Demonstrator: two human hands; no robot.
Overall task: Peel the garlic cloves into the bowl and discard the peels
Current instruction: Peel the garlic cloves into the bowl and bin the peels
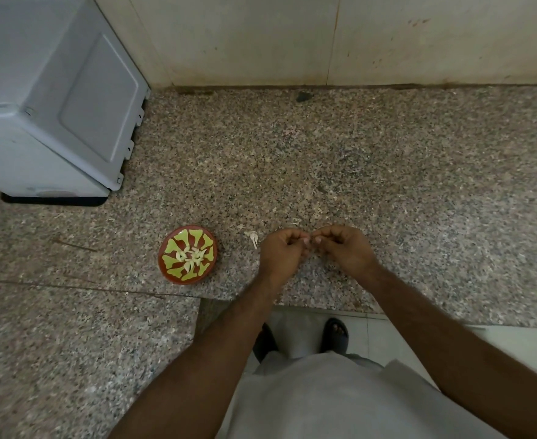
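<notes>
The garlic clove being worked is barely visible: only a small pale speck shows where the fingertips of the two hands meet, above the speckled stone counter (387,172) and just to the right of the bowl (169,248). The left hand (281,250) and the right hand (343,245) are both curled, fingers drawn in and tips pressed toward each other, so each seems to pinch one side of that clove, though how firmly cannot be told. The red bowl with its yellow-green pattern sits near the left hand and holds several peeled cloves (192,257) gathered at its centre. Between bowl and hands a few loose peels (252,237) lie on the counter, with more thin scraps beyond the knuckles. Farther off, a grey appliance (52,99) stands at the back left against the wall. The step in hand looks like stripping skin from one clove, with the task partly done. The next move likely calls for pulling the skin free, dropping the clove into the bowl, and later gathering the scattered peels.
</notes>
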